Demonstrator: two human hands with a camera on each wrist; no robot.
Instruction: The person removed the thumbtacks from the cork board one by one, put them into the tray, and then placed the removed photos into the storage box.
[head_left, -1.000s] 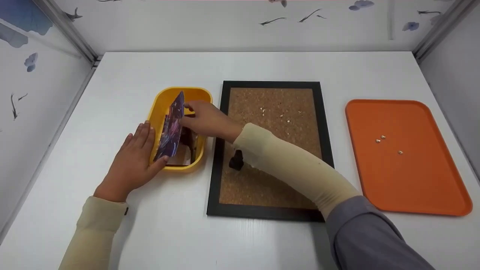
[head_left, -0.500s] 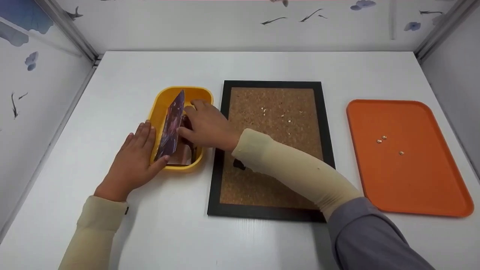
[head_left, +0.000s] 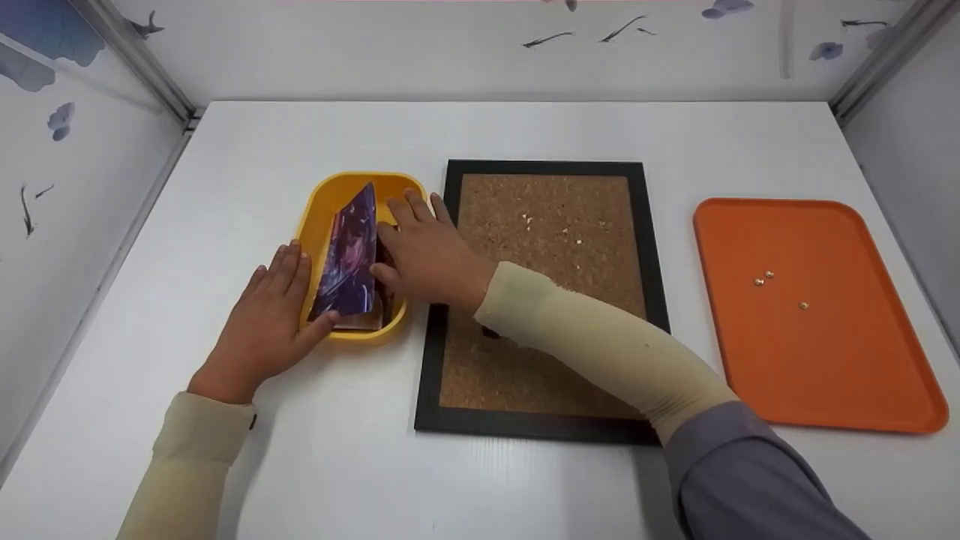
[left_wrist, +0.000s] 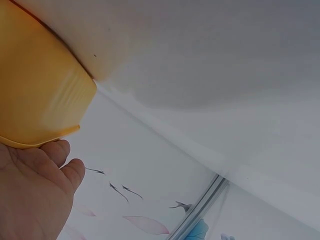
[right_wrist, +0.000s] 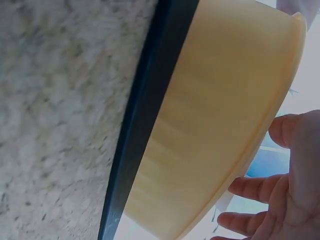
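Note:
A purple printed card (head_left: 351,251) leans upright inside the yellow bin (head_left: 319,204), above other prints (head_left: 358,321) at the bottom. My left hand (head_left: 262,322) rests along the bin's left side, fingers straight and thumb at the near left of its rim, by the card's lower corner. In the left wrist view, its fingers lie at the rim of the yellow bin (left_wrist: 45,90). My right hand (head_left: 435,255) reaches over the bin's right rim, thumb and index beside the card's right edge. Its fingers (right_wrist: 250,190) appear spread in the right wrist view. Whether they touch the card is hard to tell.
Right of the bin lies a cork board (head_left: 540,360) with a black frame, partly under my right forearm. Small pale bits (head_left: 577,241) dot the cork. An orange tray (head_left: 825,360) holds several small metallic pieces (head_left: 769,274). White patterned panels surround the table.
My right hand has moved slightly right, its fingers spreading away from the card's edge. The card has tilted to the right and shows more of its face. My left hand stays put.

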